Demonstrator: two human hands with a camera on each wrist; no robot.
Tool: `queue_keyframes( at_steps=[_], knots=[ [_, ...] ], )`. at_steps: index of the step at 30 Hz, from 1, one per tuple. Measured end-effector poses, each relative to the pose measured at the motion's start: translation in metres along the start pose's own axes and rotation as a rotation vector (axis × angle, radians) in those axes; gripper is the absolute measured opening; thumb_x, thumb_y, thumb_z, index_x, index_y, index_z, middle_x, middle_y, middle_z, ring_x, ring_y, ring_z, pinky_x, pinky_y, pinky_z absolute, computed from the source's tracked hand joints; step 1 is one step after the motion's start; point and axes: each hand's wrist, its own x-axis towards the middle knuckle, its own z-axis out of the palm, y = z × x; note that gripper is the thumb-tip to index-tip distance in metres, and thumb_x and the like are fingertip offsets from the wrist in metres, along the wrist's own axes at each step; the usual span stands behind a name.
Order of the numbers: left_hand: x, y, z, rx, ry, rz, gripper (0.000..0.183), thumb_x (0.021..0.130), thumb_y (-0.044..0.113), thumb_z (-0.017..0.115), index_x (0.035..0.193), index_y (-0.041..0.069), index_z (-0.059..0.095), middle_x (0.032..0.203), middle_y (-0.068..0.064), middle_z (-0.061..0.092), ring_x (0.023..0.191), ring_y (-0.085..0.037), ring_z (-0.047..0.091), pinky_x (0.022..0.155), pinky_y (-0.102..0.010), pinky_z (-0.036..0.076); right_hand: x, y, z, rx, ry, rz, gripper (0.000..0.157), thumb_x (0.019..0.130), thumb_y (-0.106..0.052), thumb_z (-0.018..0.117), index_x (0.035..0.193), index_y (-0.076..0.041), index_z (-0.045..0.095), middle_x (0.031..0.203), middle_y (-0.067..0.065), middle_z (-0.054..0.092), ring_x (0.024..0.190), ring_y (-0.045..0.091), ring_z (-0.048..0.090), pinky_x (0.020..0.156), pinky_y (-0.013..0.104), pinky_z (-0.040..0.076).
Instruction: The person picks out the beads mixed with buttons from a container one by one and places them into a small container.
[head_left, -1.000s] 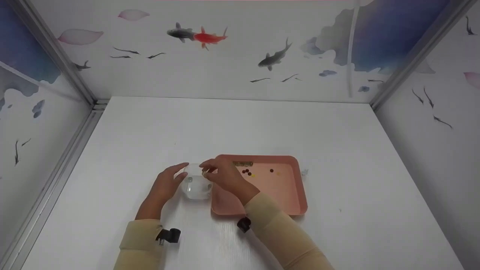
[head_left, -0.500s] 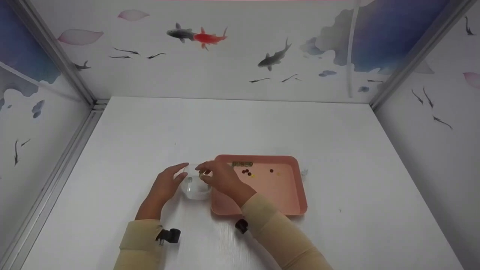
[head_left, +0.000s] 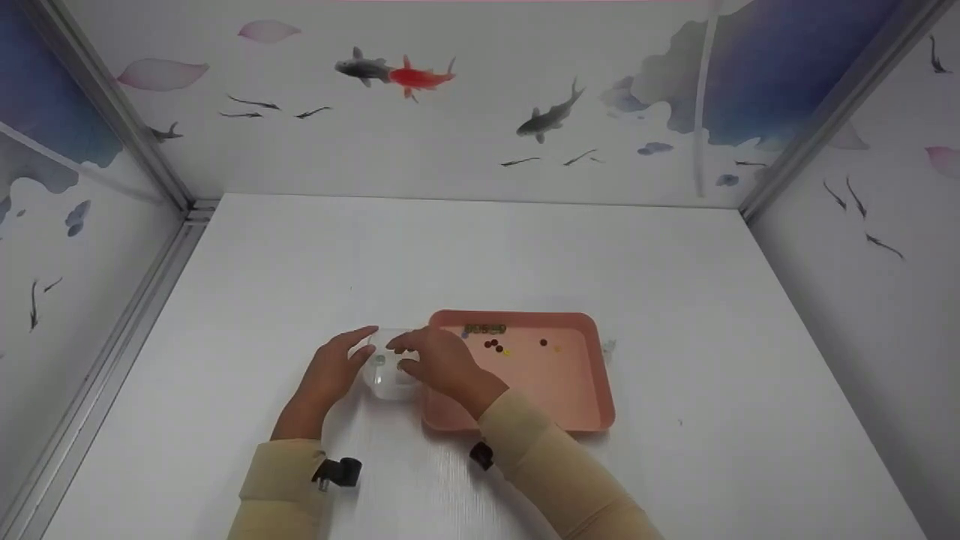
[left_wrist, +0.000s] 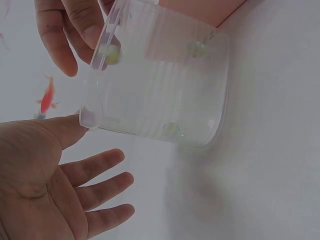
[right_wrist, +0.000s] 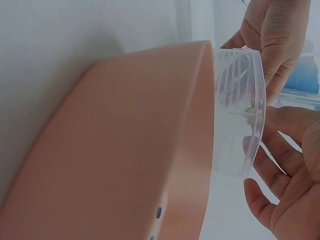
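A clear plastic box (left_wrist: 150, 95) stands left of the pink tray (head_left: 555, 390). My left hand (head_left: 335, 367) is at its left side, the thumb touching the rim and the other fingers fairly straight. Over the box opening is my right hand (head_left: 448, 364), index finger and thumb spread apart. A glass marble (left_wrist: 112, 54) with some yellow in it shows just inside the rim, close to the right fingertips. Lower in the box are another marble (left_wrist: 196, 48) and a pale marble (left_wrist: 171, 130). The right palm covers part of the tray's left side.
Along the tray's back wall lies a row of marbles (head_left: 486, 328). Several dark beads (head_left: 493, 345), a yellow bead (head_left: 507, 352) and a blue bead (head_left: 465, 335) are scattered in the tray. A small clear scrap (head_left: 609, 346) lies right of it on the white table (head_left: 465, 255).
My right hand has shifted left over the box, and its pinch on the marble has parted. The left hand and tray stay in place.
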Motion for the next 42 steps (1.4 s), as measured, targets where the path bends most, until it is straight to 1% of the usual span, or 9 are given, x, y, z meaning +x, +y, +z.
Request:
queue_keyframes(
  at_steps=[7,13,15,18,22,27,32,36,42],
  knots=[
    [0.0,0.0,0.0,0.005,0.0,-0.002,0.044,0.102,0.026,0.05,0.144,0.016,0.046,0.151,-0.015,0.039,0.141,-0.038,0.029,0.115,-0.053,0.025,0.0,0.0,0.001,-0.032,0.003,-0.01,0.033,0.09,-0.014,0.07,0.123,-0.017,0.068,0.12,-0.004,0.068,0.116,0.013,0.06,0.096,0.03,0.05],
    [0.0,-0.001,0.0,0.008,-0.003,-0.004,0.044,0.102,0.026,0.049,0.145,0.016,0.046,0.151,-0.015,0.039,0.141,-0.038,0.029,0.115,-0.054,0.024,-0.001,0.003,0.001,-0.073,0.037,-0.059,0.038,0.09,-0.017,0.07,0.128,-0.017,0.064,0.129,-0.003,0.063,0.125,0.015,0.054,0.105,0.032,0.044],
    [0.0,-0.001,0.001,0.011,-0.001,-0.006,0.044,0.102,0.026,0.049,0.145,0.016,0.046,0.151,-0.016,0.039,0.141,-0.038,0.029,0.115,-0.054,0.024,-0.002,0.003,0.0,-0.112,0.039,-0.065,0.042,0.09,-0.02,0.07,0.131,-0.018,0.062,0.136,-0.002,0.058,0.131,0.016,0.049,0.107,0.034,0.042],
    [0.0,-0.001,0.002,0.009,0.0,-0.008,0.043,0.102,0.023,0.05,0.144,0.015,0.046,0.151,-0.016,0.039,0.141,-0.038,0.029,0.115,-0.054,0.024,-0.004,0.003,0.0,-0.18,0.04,-0.058,0.05,0.089,-0.028,0.071,0.136,-0.023,0.057,0.146,-0.002,0.048,0.139,0.017,0.039,0.109,0.042,0.039],
    [0.001,-0.002,0.002,0.009,-0.005,-0.013,0.044,0.102,0.024,0.05,0.145,0.016,0.046,0.151,-0.015,0.038,0.142,-0.038,0.028,0.114,-0.055,0.024,-0.006,0.004,-0.001,-0.243,0.055,-0.069,0.061,0.086,-0.038,0.074,0.141,-0.026,0.051,0.154,-0.001,0.037,0.144,0.02,0.028,0.112,0.052,0.033],
    [0.002,-0.004,0.003,0.014,-0.009,-0.013,0.044,0.102,0.025,0.05,0.145,0.015,0.046,0.151,-0.016,0.038,0.142,-0.038,0.028,0.114,-0.056,0.023,-0.007,0.005,-0.003,-0.275,0.046,-0.073,0.074,0.083,-0.049,0.073,0.147,-0.028,0.042,0.159,-0.002,0.026,0.147,0.022,0.018,0.113,0.056,0.027],
    [0.002,-0.004,0.003,0.004,-0.011,-0.014,0.044,0.102,0.025,0.05,0.145,0.015,0.046,0.151,-0.016,0.038,0.142,-0.039,0.028,0.114,-0.056,0.023,-0.009,0.005,-0.006,-0.293,0.054,-0.074,0.079,0.081,-0.05,0.074,0.149,-0.029,0.039,0.16,-0.001,0.024,0.148,0.024,0.016,0.112,0.06,0.026],
    [0.001,-0.004,0.002,-0.005,-0.01,-0.009,0.044,0.102,0.025,0.05,0.145,0.015,0.045,0.151,-0.016,0.038,0.141,-0.039,0.028,0.114,-0.056,0.023,-0.01,0.004,-0.009,-0.332,0.053,-0.054,0.082,0.08,-0.053,0.074,0.149,-0.031,0.037,0.16,-0.001,0.022,0.148,0.026,0.014,0.111,0.064,0.024],
    [0.002,-0.004,0.002,-0.011,-0.006,-0.015,0.044,0.102,0.025,0.05,0.145,0.016,0.045,0.151,-0.015,0.038,0.142,-0.038,0.028,0.114,-0.056,0.023,-0.013,0.003,-0.016,-0.372,0.04,-0.026,0.084,0.079,-0.056,0.073,0.15,-0.033,0.034,0.161,0.0,0.02,0.149,0.029,0.011,0.111,0.065,0.024]
  ],
)
